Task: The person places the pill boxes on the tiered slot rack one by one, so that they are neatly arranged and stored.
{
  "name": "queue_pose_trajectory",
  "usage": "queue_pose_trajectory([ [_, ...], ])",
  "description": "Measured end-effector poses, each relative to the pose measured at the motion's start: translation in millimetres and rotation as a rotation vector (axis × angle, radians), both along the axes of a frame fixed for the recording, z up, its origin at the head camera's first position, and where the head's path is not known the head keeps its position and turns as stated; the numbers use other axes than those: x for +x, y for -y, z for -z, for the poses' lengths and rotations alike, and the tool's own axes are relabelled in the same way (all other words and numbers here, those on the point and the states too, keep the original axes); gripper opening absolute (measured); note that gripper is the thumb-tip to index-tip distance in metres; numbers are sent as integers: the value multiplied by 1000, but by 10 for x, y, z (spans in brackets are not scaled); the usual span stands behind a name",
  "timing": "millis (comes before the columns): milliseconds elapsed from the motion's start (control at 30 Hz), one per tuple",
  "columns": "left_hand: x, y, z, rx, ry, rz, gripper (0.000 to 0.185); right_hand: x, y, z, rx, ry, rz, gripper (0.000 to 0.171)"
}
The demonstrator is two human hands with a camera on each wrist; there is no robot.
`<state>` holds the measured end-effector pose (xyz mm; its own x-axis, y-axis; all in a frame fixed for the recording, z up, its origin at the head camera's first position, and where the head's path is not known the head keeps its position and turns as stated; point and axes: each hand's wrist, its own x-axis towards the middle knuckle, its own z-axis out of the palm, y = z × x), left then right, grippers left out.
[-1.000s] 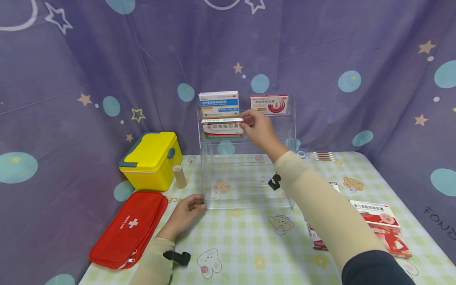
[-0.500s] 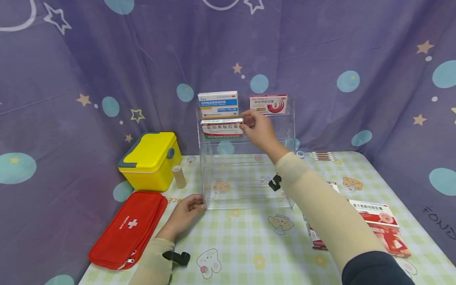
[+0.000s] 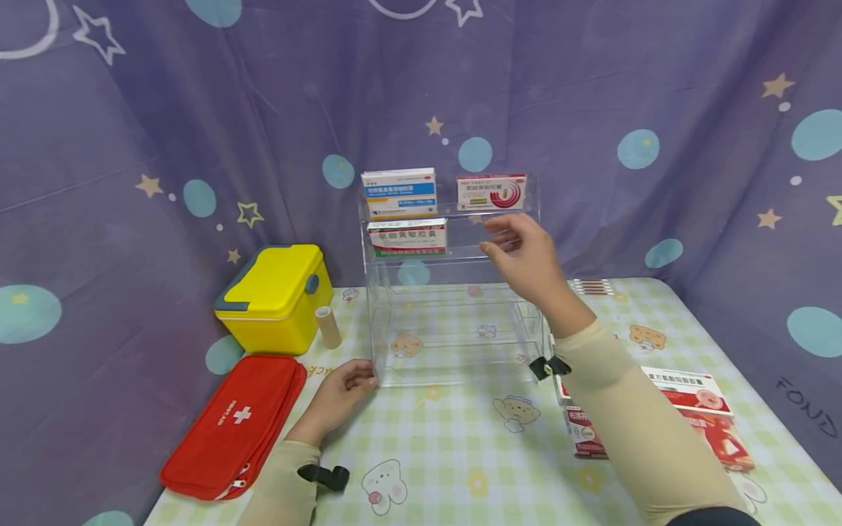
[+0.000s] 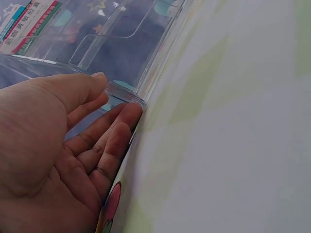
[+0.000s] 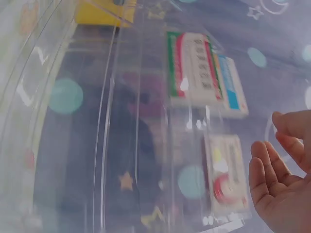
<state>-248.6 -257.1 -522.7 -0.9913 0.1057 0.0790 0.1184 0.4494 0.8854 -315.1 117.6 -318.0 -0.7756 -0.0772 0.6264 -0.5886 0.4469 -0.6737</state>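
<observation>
A clear acrylic tiered shelf [image 3: 454, 351] stands on the checked table. Its top tier carries a blue-and-white medicine box [image 3: 399, 193] and a white box with red rings [image 3: 491, 192]. On the middle tier sits a green-and-red striped box [image 3: 408, 237], also seen as the striped box [image 5: 190, 68] in the right wrist view. My right hand [image 3: 520, 252] hovers empty in front of the middle tier, right of that box, fingers relaxed. My left hand [image 3: 345, 383] rests on the table and touches the shelf's front left corner [image 4: 124, 92] with its fingertips.
A yellow case [image 3: 276, 296] and a beige roll [image 3: 327, 326] stand left of the shelf, with a red first-aid pouch [image 3: 233, 424] in front of them. Red-and-white medicine boxes [image 3: 691, 420] lie at the right. A strip of small items [image 3: 593, 286] lies behind them.
My right hand let go of the striped box on the middle tier and drew back to the right. The left hand stayed at the shelf corner.
</observation>
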Motion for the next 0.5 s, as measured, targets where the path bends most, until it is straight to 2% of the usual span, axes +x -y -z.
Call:
queue_pose_trajectory([
  [167, 5, -2, -14, -5, 1, -2, 35, 276, -447, 86, 29, 11, 71, 26],
  [267, 17, -5, -25, -8, -2, -8, 36, 377, -735, 215, 44, 28, 135, 23],
  [367, 28, -9, -33, -6, 5, -8, 36, 426, -1027, 388, 56, 71, 185, 24],
  [500, 30, -14, -46, 7, 24, -2, 35, 414, -1416, 660, 117, 181, 246, 34],
])
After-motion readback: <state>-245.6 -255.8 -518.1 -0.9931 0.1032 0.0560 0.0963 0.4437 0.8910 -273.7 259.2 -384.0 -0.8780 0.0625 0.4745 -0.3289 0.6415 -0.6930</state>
